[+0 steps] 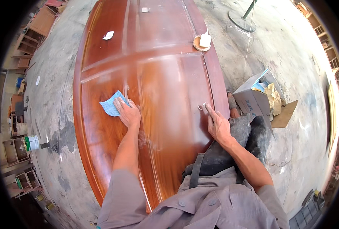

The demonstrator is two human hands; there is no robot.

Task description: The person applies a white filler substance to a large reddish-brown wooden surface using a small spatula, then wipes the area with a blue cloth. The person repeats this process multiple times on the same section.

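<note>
A large reddish-brown wooden panel (169,87), shaped like a door with raised mouldings, lies before me under patches of pale dust. My left hand (129,113) presses a light blue sheet of sandpaper (110,107) on the left recessed field, its fingers over the sheet's right part. Near the panel's right edge, my right hand (219,126) has its fingertips on a small white piece (204,107). Those fingers partly cover the piece, so its kind is unclear. Some fingers of the right hand are curled out of sight.
A round wooden dish (198,42) with a white block (205,41) sits on the panel's right edge. Farther left lies a crumpled white scrap (108,35). On the concrete floor stands an open cardboard box (253,95) with paper inside, and a round metal stand base (242,20).
</note>
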